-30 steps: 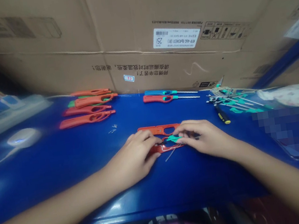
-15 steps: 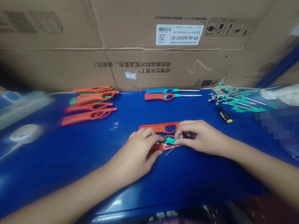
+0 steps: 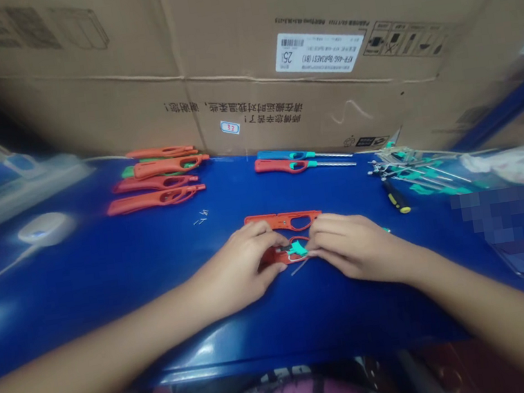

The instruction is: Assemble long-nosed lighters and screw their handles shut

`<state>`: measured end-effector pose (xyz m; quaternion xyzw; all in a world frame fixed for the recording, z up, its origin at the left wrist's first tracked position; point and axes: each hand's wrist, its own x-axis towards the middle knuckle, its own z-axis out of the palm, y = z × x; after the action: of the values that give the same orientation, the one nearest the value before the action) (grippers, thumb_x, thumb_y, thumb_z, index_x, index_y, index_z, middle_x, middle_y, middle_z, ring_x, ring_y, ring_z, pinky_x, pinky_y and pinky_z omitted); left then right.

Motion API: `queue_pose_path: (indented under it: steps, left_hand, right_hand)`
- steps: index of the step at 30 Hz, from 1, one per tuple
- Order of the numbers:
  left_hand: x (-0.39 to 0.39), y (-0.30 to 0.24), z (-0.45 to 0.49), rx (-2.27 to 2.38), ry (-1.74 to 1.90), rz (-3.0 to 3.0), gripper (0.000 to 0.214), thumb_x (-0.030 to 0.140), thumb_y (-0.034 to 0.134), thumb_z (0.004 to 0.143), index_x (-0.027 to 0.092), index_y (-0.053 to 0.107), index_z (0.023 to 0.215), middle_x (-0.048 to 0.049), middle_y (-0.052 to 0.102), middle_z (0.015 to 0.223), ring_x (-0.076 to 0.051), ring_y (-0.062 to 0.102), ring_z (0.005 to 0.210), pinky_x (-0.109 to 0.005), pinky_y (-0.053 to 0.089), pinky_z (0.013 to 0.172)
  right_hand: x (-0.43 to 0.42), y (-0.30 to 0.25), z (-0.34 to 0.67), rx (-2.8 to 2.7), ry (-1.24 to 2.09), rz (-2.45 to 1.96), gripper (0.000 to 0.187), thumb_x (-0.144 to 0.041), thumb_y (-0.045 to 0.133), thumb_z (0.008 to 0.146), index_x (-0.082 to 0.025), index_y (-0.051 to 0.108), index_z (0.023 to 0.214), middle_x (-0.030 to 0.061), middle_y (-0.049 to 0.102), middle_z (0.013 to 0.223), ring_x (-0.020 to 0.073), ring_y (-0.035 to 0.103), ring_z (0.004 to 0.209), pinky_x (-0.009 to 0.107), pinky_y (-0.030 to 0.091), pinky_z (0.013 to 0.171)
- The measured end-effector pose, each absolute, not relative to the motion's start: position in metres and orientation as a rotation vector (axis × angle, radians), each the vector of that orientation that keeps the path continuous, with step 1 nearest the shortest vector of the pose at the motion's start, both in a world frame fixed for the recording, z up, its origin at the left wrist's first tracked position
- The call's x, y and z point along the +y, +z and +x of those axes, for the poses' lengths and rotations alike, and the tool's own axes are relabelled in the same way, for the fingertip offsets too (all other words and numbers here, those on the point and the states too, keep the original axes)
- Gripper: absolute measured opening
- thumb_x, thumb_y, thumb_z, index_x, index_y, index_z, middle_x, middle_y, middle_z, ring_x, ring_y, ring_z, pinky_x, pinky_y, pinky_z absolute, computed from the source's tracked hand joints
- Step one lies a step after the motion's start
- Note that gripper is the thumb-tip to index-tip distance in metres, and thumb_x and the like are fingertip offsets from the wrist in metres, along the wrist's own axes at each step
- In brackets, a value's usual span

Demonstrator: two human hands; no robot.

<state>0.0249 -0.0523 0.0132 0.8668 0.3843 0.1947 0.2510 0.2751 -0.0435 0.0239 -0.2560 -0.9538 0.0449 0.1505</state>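
Cardboard box [image 3: 84, 111]: all print on it is upside down.

- White label [image 3: 318, 52] on the box face: barcode, a large "25", then a line starting "KFR-46G". The rest is too small to read.
- Below and left of the label: two lines of black Chinese print [image 3: 250, 115], with exclamation marks.
- Further left of the label, lower down: small white sticker [image 3: 229, 127] with red digits, perhaps "37".
- Right of the label: row of handling pictograms [image 3: 404, 44].
- Well below the label: small black mark [image 3: 364, 142], unreadable.

surface: glossy blue table [image 3: 107, 277] — glare | behind: stacked cardboard boxes [image 3: 232, 51] — dim corner left
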Motion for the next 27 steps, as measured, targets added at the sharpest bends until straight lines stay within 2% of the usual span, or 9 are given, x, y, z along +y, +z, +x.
queue_pose_path:
  steps: [6,17,27]
  left_hand:
    - [-0.0511,0.0147,0.0254,1.072,0.508,2.304,0.024,0.015,0.067,0.086,0.018,0.066,0.109,-0.0077,0.064,0.108,-0.024,0.063,0.102,-0.04,0.053,0.091]
    - [-0.0527,0.0123,0.0256,1.067,0.576,2.285,0.022,0.015,0.068,0.085,0.019,0.066,0.106,-0.0059,0.066,0.105,-0.022,0.063,0.099,-0.038,0.054,0.09]
    - [-0.054,0.0147,0.0246,1.014,0.562,2.404,0.04,0.015,0.064,0.09,0.022,0.061,0.129,-0.0087,0.063,0.118,-0.025,0.059,0.111,-0.042,0.049,0.097]
  right_hand:
    - [-0.0459,0.0241,0.2728,-2.75,-0.031,-0.699,0.028,-0.02,0.041,0.102,-0.016,0.066,0.092,0.008,0.066,0.087,0.018,0.058,0.08,0.029,0.046,0.069]
    - [-0.0452,0.022,0.2737,-2.751,0.038,-0.708,0.029,-0.015,0.039,0.1,-0.017,0.068,0.097,0.0085,0.068,0.091,0.0175,0.061,0.082,0.028,0.047,0.069]
    - [-0.0476,0.0236,0.2727,-2.784,-0.044,-0.701,0.029,-0.018,0.041,0.101,-0.016,0.07,0.096,0.0075,0.068,0.088,0.0175,0.06,0.078,0.029,0.046,0.066]
